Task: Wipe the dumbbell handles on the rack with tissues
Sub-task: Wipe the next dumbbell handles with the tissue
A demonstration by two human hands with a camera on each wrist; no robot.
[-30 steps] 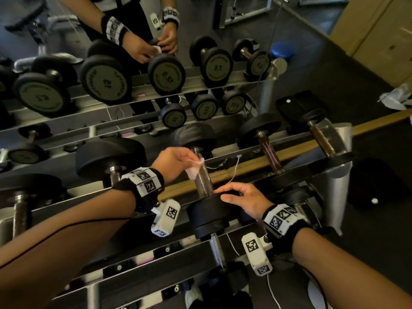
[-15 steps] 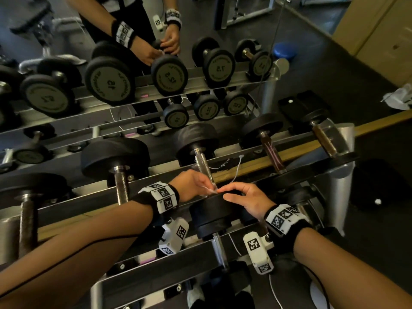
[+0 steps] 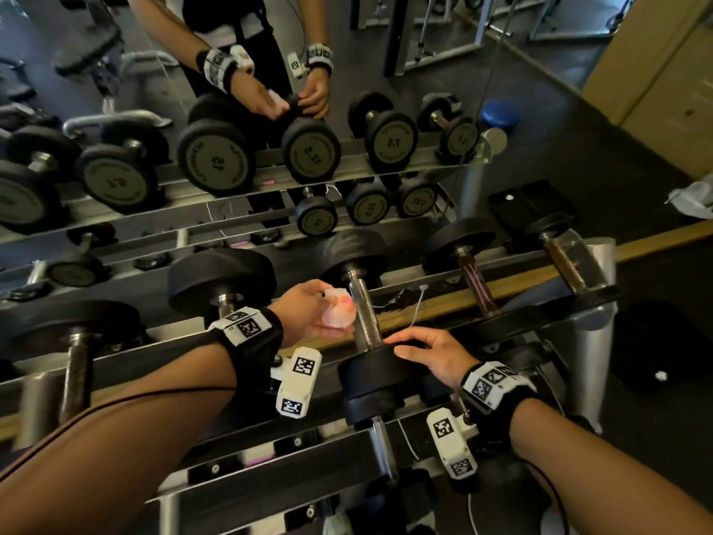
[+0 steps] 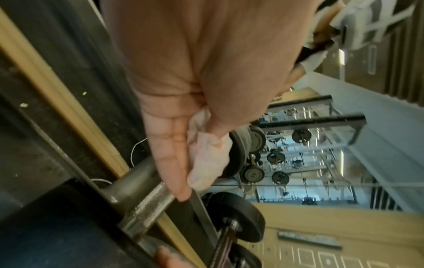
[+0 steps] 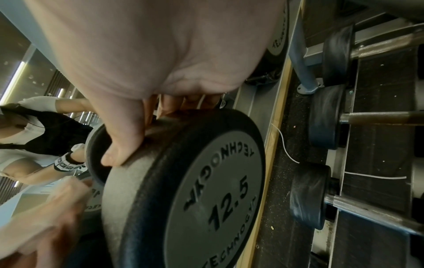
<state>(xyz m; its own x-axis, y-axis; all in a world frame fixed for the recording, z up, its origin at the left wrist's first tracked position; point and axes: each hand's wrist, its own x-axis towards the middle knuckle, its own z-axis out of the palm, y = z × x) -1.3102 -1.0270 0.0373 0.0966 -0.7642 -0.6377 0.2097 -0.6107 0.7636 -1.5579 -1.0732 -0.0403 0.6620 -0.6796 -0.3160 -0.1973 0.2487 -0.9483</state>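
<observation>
The 12.5 dumbbell lies on the rack's top shelf with its steel handle [image 3: 366, 322] pointing away from me. My left hand [image 3: 308, 314] pinches a crumpled pale tissue [image 3: 341, 312] between thumb and fingers, just left of that handle. In the left wrist view the tissue [image 4: 206, 163] sits above the knurled handle [image 4: 149, 197], and one fingertip reaches the bar. My right hand [image 3: 420, 347] holds the dumbbell's near black head [image 3: 374, 380]. The right wrist view shows the thumb [image 5: 121, 145] on that head's rim [image 5: 206, 190] and the fingers hooked over its far edge.
More dumbbells lie either side on the same shelf, a larger one to the left [image 3: 222, 279] and one with a brownish handle to the right [image 3: 476, 283]. A mirror [image 3: 270, 98] behind the rack reflects it and the person. A lower shelf rail [image 3: 270, 457] runs beneath my wrists.
My left hand slid the tissue down to the handle's near end half a second ago; now it is back up the bar at its left side. The right hand stays on the weight head.
</observation>
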